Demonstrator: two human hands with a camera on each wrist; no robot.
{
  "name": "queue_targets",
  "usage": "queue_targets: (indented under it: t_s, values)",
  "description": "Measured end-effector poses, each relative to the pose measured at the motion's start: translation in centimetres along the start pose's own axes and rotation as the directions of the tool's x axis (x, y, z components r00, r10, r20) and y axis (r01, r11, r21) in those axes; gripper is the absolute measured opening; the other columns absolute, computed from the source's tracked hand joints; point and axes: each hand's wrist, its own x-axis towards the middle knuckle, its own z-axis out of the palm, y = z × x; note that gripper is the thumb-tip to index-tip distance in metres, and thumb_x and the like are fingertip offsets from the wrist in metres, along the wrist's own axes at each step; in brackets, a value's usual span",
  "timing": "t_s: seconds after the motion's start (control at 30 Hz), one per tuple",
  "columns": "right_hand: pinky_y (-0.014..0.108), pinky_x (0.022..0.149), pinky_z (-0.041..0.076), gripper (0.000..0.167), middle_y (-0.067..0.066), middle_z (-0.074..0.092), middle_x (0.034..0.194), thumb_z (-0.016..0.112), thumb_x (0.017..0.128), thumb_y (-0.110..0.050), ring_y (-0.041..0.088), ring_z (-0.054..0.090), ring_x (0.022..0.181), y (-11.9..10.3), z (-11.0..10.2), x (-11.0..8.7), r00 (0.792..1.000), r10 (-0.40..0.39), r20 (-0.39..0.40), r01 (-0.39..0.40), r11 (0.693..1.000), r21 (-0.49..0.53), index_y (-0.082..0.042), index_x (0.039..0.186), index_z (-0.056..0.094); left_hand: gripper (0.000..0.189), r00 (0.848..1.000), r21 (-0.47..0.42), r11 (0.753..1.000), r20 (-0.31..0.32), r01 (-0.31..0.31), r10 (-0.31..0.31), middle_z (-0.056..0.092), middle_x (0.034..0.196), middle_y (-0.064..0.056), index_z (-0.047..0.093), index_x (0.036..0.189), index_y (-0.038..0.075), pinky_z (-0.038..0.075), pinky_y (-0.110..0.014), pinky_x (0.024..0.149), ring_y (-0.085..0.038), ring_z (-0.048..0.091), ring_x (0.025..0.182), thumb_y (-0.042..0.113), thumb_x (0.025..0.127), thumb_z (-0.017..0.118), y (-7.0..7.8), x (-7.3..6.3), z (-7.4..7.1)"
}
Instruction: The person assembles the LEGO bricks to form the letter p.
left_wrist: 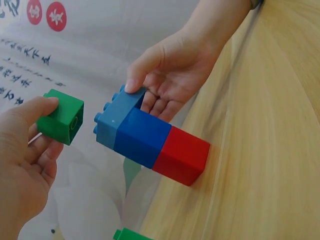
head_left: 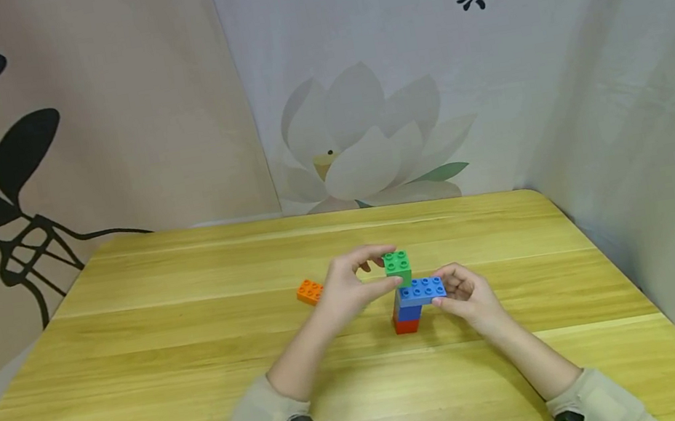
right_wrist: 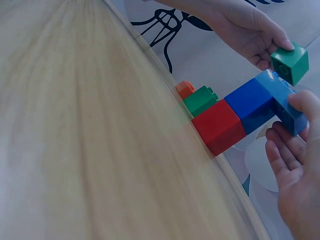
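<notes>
My left hand (head_left: 347,287) pinches a green 2x2 toy brick (head_left: 397,269) between thumb and fingers. In the wrist views this brick is apart from the stack, close above its top. A light blue long brick (head_left: 422,293) tops the stack, jutting out to the right. Its overhanging end is pinched by my right hand (head_left: 472,298), thumb on the near side. Under it sit a dark blue brick (left_wrist: 142,137) and, on the table, a red brick (left_wrist: 181,155).
An orange brick (head_left: 309,291) lies on the wooden table (head_left: 168,355), left of the stack. A second green brick (right_wrist: 201,101) stands between orange and red in the right wrist view; the head view hides it. A printed curtain (head_left: 162,106) hangs behind the table.
</notes>
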Motion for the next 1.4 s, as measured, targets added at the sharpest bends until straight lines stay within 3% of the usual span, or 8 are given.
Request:
queue_targets:
  t_s: [0.2,0.5,0.73,1.17,1.4]
  values:
    - [0.025,0.078,0.051,0.032,0.001,0.067,0.095,0.065,0.084,0.005,0.016,0.061,0.086,0.1,0.0,0.0,1.000,0.002,0.002,-0.002,1.000,-0.008,0.016,0.109,0.048,0.040,0.999,-0.008,1.000,0.016,-0.029,0.029,0.066,0.098,0.002,0.068,0.116,0.007,0.043,-0.047,0.082,-0.028,0.057,0.094,0.008,0.078,0.079,0.2,0.1,0.5]
    - [0.024,0.077,0.050,0.032,0.000,0.067,0.094,0.065,0.083,0.004,0.014,0.060,0.086,-0.1,0.0,-0.1,1.000,0.024,-0.013,-0.025,0.999,-0.025,0.016,0.109,0.049,0.039,0.999,0.036,0.999,0.006,-0.031,0.031,0.066,0.098,0.005,0.069,0.116,0.010,0.044,-0.036,0.080,-0.013,0.056,0.090,0.009,0.078,0.080,0.0,0.1,1.0]
    - [0.024,0.078,0.050,0.032,-0.001,0.067,0.095,0.065,0.086,0.002,0.016,0.061,0.088,-0.3,0.0,-0.1,1.000,0.015,0.002,-0.015,0.998,-0.056,0.016,0.111,0.050,0.040,1.000,0.028,1.000,0.020,-0.008,0.007,0.066,0.103,0.007,0.069,0.117,0.012,0.043,-0.034,0.080,-0.011,0.056,0.091,0.011,0.078,0.080,0.0,0.0,1.4]
    - [0.025,0.079,0.051,0.031,-0.001,0.067,0.095,0.064,0.085,0.004,0.015,0.062,0.089,-0.1,0.0,0.0,1.000,0.008,0.005,-0.008,0.999,-0.053,0.015,0.111,0.051,0.043,0.999,0.050,0.998,0.038,-0.031,0.029,0.065,0.104,0.006,0.067,0.120,0.012,0.045,-0.044,0.081,-0.013,0.056,0.091,0.014,0.080,0.079,-0.3,-0.2,1.9]
    - [0.025,0.079,0.051,0.033,0.000,0.067,0.095,0.065,0.085,0.003,0.017,0.062,0.089,-0.2,0.0,-0.1,1.000,0.027,-0.005,-0.028,0.997,-0.065,0.015,0.112,0.051,0.042,0.999,0.065,0.997,0.041,-0.033,0.030,0.065,0.101,0.007,0.067,0.121,0.012,0.045,-0.043,0.080,-0.015,0.056,0.090,0.016,0.081,0.078,-0.4,-0.2,1.9]
